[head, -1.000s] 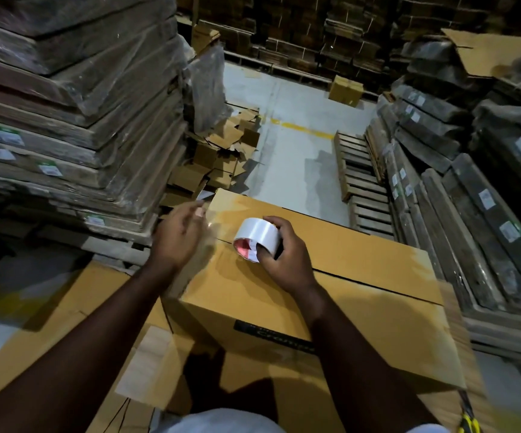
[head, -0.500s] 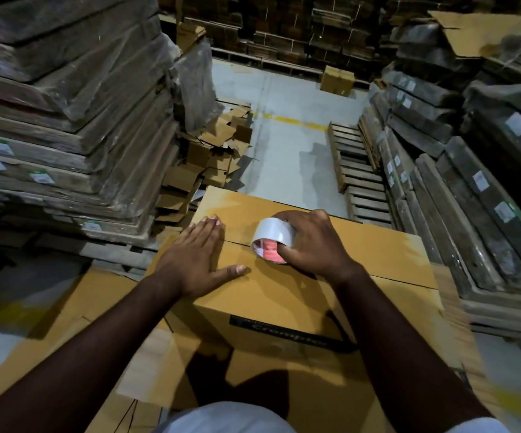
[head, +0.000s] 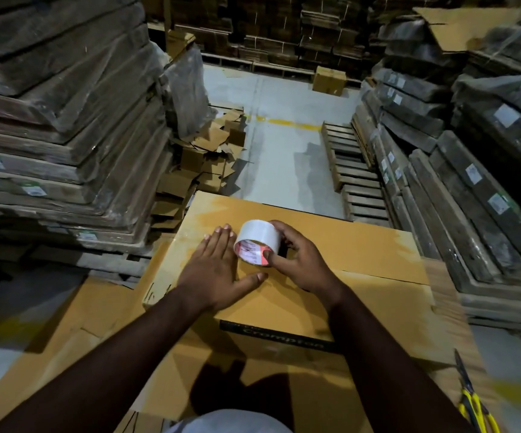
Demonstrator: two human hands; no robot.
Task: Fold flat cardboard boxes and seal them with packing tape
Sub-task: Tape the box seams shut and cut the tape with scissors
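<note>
Cardboard box: tan-orange, folded up, top flaps meeting along a seam running across the lid; dark printed strip with lettering on the near side, too blurry to read properly
Tape roll: white packing tape with a red and white printed core, standing on its edge on the lid right by the seam
Left hand: flat on the lid, fingers straight and together, thumb splayed out, just beside the roll
Right hand: wrapped round the roll, thumb on the core side, fingers over the top
Under the box: more flat cardboard sheets spread out
Scissors: yellow handles, lying at the lower right
Floor: grey concrete with a yellow line
Room: dim warehouse, plastic-wrapped stacks on both sides, wooden pallets, cardboard scraps
</note>
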